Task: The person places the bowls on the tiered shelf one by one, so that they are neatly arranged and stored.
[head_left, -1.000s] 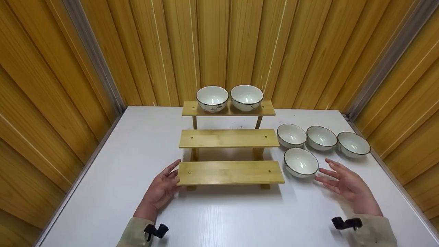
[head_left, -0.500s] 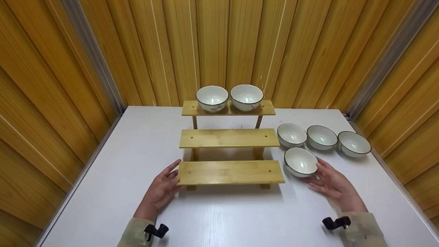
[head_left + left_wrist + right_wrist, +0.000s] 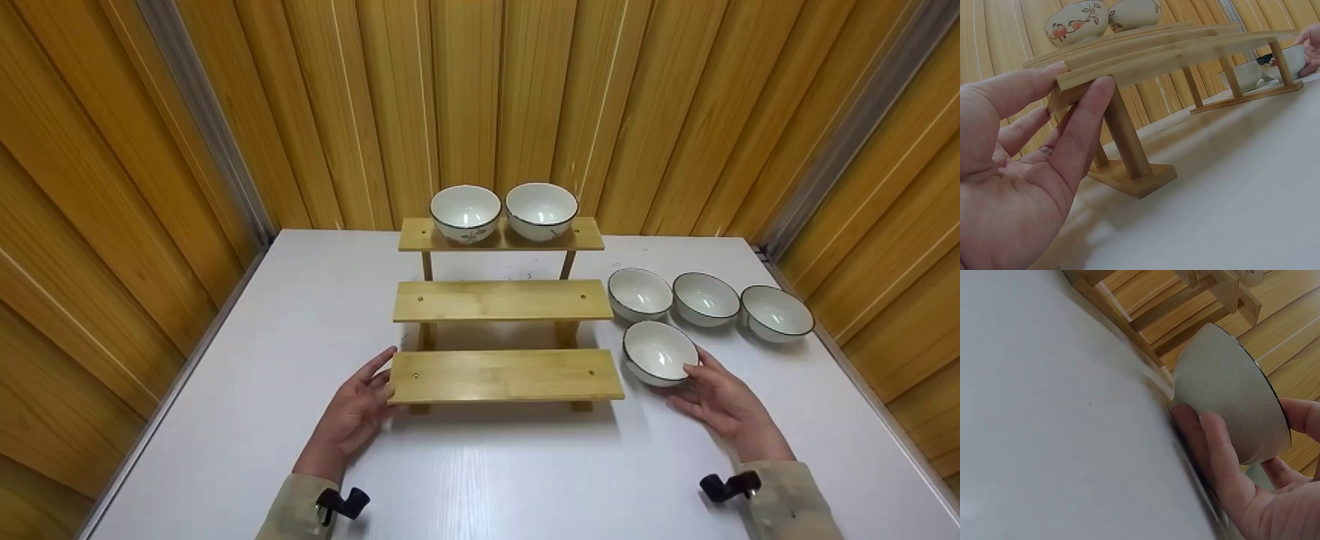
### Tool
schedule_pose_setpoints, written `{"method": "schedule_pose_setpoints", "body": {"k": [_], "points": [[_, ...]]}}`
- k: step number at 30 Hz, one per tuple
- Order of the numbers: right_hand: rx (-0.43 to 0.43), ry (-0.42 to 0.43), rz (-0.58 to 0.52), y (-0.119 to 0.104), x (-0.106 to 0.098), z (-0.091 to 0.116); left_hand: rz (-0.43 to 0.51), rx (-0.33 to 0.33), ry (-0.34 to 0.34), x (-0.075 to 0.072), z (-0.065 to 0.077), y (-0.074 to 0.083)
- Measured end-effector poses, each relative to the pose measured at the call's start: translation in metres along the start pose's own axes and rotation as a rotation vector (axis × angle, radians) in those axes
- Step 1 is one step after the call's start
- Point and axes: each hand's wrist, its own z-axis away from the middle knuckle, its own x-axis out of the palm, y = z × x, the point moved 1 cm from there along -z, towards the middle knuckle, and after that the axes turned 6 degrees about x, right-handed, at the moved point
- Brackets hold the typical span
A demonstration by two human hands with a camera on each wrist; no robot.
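Note:
A three-tier wooden display stand (image 3: 504, 377) stands mid-table. My left hand (image 3: 358, 409) pinches the left end of its lowest board; in the left wrist view the fingers (image 3: 1086, 121) lie above and below the board's corner. My right hand (image 3: 724, 409) grips a white bowl (image 3: 658, 352) with a dark rim, right of the stand. The thumb is at the rim, and the right wrist view shows fingers (image 3: 1217, 444) along the bowl's side and close to its base. Two bowls, the left one (image 3: 465, 210) and the right one (image 3: 541, 211), sit on the top board.
Three more bowls stand in a row behind the gripped one: a near-left bowl (image 3: 640, 292), a middle bowl (image 3: 706, 298) and a right bowl (image 3: 777, 313) by the table's right edge. Wood-patterned walls (image 3: 525, 97) enclose the white table (image 3: 480, 480) at back and sides.
My right hand has moved left from beside the nearest bowl and taken hold of it, thumb now at its rim. My left hand has kept its place on the stand.

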Motion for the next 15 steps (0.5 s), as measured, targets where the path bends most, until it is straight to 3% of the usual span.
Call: {"method": "schedule_pose_setpoints", "body": {"k": [15], "points": [[-0.025, 0.014, -0.039, -0.0039, -0.0039, 0.0038, 0.007, -0.004, -0.015, 0.0, 0.0007, 0.0008]]}}
